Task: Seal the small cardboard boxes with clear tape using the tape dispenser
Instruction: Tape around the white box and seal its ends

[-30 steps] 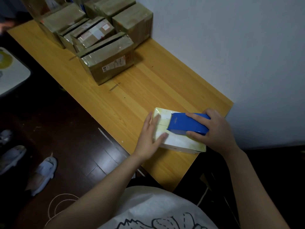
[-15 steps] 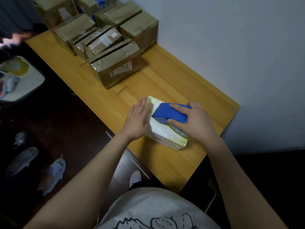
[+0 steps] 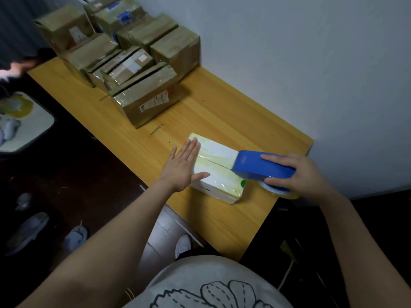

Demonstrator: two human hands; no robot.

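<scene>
While the brown boxes (image 3: 144, 98) at the far end of the table (image 3: 222, 112) already look glossy with tape, the pale box (image 3: 213, 174) near the front corner seems only part sealed, with the tape dispenser (image 3: 255, 162) at its right end and the strip probably not yet cut. The left hand (image 3: 182, 165) lies flat on the box's left end, fingers (image 3: 191, 147) straight, holding nothing. The right hand (image 3: 304, 174) is curled round the dispenser, fingers (image 3: 273, 157) over its top.
</scene>
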